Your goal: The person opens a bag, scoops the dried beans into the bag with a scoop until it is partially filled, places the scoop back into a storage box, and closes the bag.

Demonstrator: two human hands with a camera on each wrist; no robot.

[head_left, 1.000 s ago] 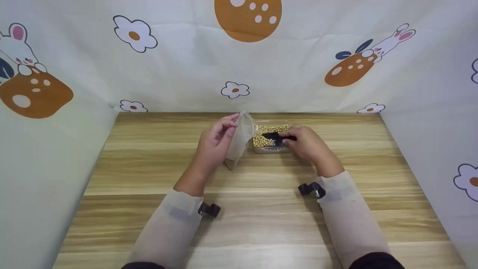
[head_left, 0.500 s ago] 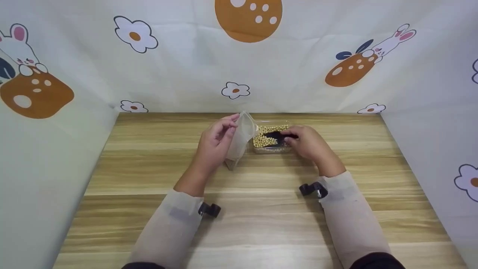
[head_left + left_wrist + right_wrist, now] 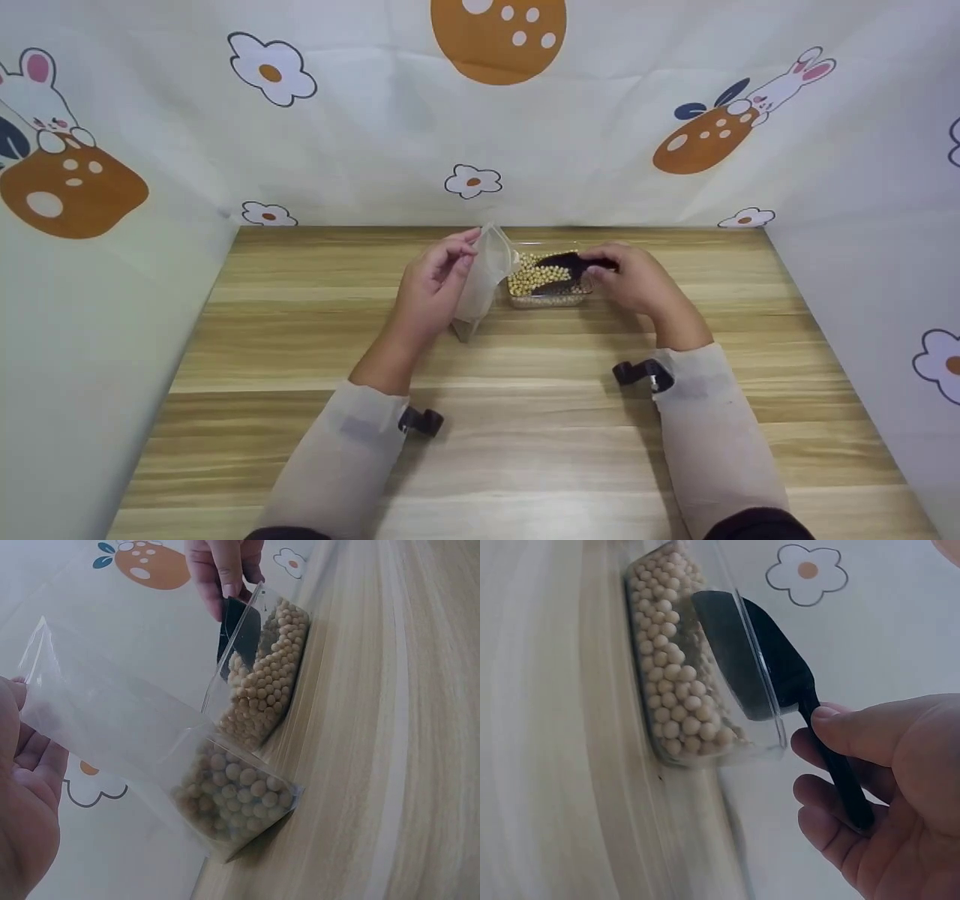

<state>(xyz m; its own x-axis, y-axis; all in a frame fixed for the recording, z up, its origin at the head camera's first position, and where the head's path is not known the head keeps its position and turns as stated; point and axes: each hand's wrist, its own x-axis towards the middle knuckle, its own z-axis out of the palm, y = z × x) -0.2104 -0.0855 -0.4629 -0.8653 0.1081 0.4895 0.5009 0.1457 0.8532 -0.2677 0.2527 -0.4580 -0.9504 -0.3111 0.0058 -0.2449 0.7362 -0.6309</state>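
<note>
Right grip (image 3: 634, 276) holds the likely light, stiff scoop (image 3: 780, 660) by its handle (image 3: 845, 778), the surest place; left grip (image 3: 429, 289) pinches the bag (image 3: 112, 705).

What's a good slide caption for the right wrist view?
The right hand grips a black scoop, which reaches partly inside a clear container of pale, round beans.
</note>
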